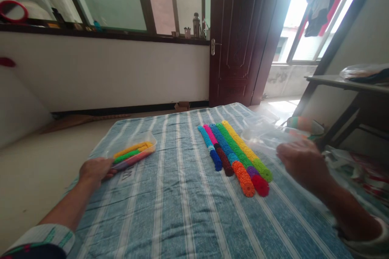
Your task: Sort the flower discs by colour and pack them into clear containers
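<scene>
My left hand (pixel 95 170) grips the near end of a clear plastic box (pixel 153 139) at the left side of the bed-like surface. Inside the box lie rows of yellow, green and reddish discs (pixel 133 151). My right hand (pixel 304 162) is closed at the right, against a see-through plastic piece (pixel 264 133); blur hides whether this is a lid, a box or a bag. Between my hands, long rows of notched plastic discs (pixel 234 153) lie side by side on the cloth, in blue, pink, brown, orange, green, red, purple and yellow.
A blue and white striped cloth (pixel 164 210) covers the surface. Beyond it stand a dark wooden door (pixel 234 48) and a ledge (pixel 121 34) with a flask (pixel 196 24). At the right are a shelf (pixel 349 85) and plastic bags (pixel 367 170). A cardboard box (pixel 182 106) sits on the floor.
</scene>
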Demonstrator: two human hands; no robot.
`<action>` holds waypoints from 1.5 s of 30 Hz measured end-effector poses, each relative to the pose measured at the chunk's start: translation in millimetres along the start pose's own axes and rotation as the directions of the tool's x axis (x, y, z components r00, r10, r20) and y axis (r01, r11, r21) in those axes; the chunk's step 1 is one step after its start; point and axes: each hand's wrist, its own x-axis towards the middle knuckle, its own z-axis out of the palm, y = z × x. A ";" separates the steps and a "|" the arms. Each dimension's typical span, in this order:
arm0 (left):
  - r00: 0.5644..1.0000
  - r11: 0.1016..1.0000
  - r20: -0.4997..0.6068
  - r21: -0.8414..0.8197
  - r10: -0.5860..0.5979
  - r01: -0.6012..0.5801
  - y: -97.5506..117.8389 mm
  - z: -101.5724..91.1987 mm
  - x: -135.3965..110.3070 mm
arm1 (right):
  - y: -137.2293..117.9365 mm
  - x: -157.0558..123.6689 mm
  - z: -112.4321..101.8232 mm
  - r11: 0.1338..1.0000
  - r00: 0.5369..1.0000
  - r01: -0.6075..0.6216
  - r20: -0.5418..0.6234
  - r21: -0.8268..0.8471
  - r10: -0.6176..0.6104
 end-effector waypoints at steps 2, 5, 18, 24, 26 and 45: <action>0.997 0.996 0.051 -0.050 -0.066 0.068 3.4 -2.1 -1.6 | -45.3 -10.9 0.8 0.963 0.982 0.188 -0.037 0.193 -0.184; 0.994 0.994 0.077 -0.077 -0.076 0.082 11.3 -5.4 -7.3 | -118.7 -26.1 8.6 0.822 0.910 0.410 -0.113 0.394 -0.400; 0.979 0.989 0.141 -0.023 0.149 -0.148 -5.1 7.7 1.2 | -249.9 -50.5 49.0 0.619 0.762 0.629 -0.216 0.470 -0.610; 0.990 1.000 0.139 -0.009 0.017 -0.015 5.9 29.8 19.0 | -248.4 -48.4 53.2 0.642 0.787 0.607 -0.241 0.469 -0.569; 0.989 1.000 0.144 -0.018 0.017 -0.015 10.8 37.9 18.7 | -245.9 -49.5 53.9 0.640 0.784 0.610 -0.234 0.468 -0.575; 0.978 0.999 0.204 -0.018 0.052 -0.050 54.7 96.8 16.0 | -238.3 -43.1 49.7 0.499 0.731 0.622 -0.220 0.603 -0.646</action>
